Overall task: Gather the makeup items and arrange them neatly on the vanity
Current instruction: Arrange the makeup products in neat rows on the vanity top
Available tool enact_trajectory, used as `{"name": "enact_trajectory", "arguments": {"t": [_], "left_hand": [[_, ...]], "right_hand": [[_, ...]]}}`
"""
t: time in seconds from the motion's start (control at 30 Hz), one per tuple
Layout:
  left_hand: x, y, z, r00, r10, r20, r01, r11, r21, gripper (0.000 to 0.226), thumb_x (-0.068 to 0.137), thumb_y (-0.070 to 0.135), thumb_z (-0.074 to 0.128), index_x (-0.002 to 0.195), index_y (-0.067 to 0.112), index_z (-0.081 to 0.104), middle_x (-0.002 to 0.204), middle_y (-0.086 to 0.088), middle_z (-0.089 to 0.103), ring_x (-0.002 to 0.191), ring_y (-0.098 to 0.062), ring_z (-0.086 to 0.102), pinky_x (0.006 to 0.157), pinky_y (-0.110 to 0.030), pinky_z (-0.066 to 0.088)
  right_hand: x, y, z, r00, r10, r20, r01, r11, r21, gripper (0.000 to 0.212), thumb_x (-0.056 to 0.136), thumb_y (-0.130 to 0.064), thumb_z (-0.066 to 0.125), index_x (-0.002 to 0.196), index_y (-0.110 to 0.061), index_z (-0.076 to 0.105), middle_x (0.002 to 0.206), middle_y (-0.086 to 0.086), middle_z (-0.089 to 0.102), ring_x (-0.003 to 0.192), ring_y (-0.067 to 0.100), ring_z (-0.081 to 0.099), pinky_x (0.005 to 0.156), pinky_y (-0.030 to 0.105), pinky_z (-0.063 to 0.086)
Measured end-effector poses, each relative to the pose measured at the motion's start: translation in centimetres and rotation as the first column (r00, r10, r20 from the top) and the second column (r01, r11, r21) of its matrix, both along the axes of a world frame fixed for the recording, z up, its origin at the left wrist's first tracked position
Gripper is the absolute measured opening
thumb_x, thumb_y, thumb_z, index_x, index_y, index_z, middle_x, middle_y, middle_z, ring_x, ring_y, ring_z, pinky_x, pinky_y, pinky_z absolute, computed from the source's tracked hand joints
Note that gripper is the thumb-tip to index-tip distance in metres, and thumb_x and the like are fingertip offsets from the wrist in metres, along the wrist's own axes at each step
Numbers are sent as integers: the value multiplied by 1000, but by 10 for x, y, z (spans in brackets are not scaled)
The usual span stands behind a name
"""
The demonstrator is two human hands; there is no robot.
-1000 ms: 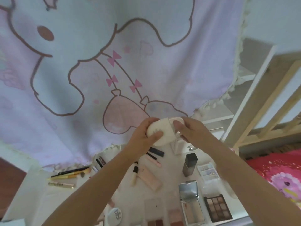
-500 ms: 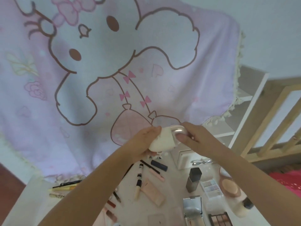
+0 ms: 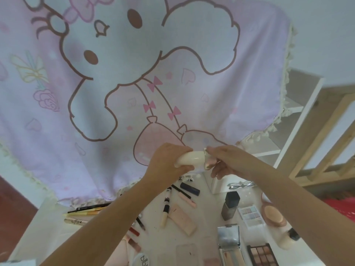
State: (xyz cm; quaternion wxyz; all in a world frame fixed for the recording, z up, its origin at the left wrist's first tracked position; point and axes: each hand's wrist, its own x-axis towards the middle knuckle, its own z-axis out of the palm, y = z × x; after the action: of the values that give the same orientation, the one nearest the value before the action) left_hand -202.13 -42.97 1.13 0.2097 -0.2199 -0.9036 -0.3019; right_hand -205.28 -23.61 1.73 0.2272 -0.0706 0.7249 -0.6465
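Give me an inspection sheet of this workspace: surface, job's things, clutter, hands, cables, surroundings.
Surface: white vanity, makeup scattered over it.
Job's things: cream compact held up above the vanity in both hands; dark-capped bottle standing upright; pink tube, pencils, pastel palette, brown palette and mirrored palette lying loose.
Clutter: round pink compact at the right edge; lash curler further back.
Hands: left hand grips the compact's cream shell; right hand pinches its gold-rimmed end.
Cables: nothing seen.
Surroundings: pink cartoon cloth hanging behind; white shelf and wooden frame to the right.
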Motion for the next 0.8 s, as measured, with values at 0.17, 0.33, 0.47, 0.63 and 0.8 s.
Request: {"name": "enact_trajectory", "arguments": {"t": [0.17,0.33,0.47,0.63,0.8], "left_hand": [[-1,5,-11,928,-58,-367,-31,972,-233,41,43,7,89,80,1,71,76,-9,71,68,-25,66,63,-28,52],[-2,11,-27,888,-52,-458,-42,980,-194,31,54,11,84,80,2,69,75,-10,71,65,-26,66,59,-25,54],[-2,14,-37,888,-56,-455,-16,988,-153,38,59,13,80,91,8,59,78,-10,71,68,-26,66,62,-26,54],[4,19,-44,995,46,-84,-51,997,-59,40,58,14,84,93,4,67,84,-4,67,74,-20,61,67,-28,47],[7,19,-61,882,-56,469,-73,965,252,32,74,19,72,104,19,62,88,12,58,84,-8,56,77,-21,48]], "right_hand": [[0,4,-11,999,-27,-25,20,963,-270,27,80,10,55,71,-12,69,66,-2,68,61,10,65,61,18,55],[7,5,-18,974,-170,-151,121,948,-293,37,76,23,51,62,-9,61,81,-2,67,62,5,65,58,15,52],[10,9,-21,987,-154,-39,146,975,-167,4,87,-10,55,89,-14,54,80,2,61,58,10,63,53,22,54],[14,14,-34,968,-30,-248,51,996,78,18,84,-6,60,86,-23,62,57,-11,64,51,2,61,52,11,48],[14,21,-41,931,130,-342,-33,960,277,41,76,6,65,86,-34,60,78,-13,62,64,-4,58,61,4,43]]}}
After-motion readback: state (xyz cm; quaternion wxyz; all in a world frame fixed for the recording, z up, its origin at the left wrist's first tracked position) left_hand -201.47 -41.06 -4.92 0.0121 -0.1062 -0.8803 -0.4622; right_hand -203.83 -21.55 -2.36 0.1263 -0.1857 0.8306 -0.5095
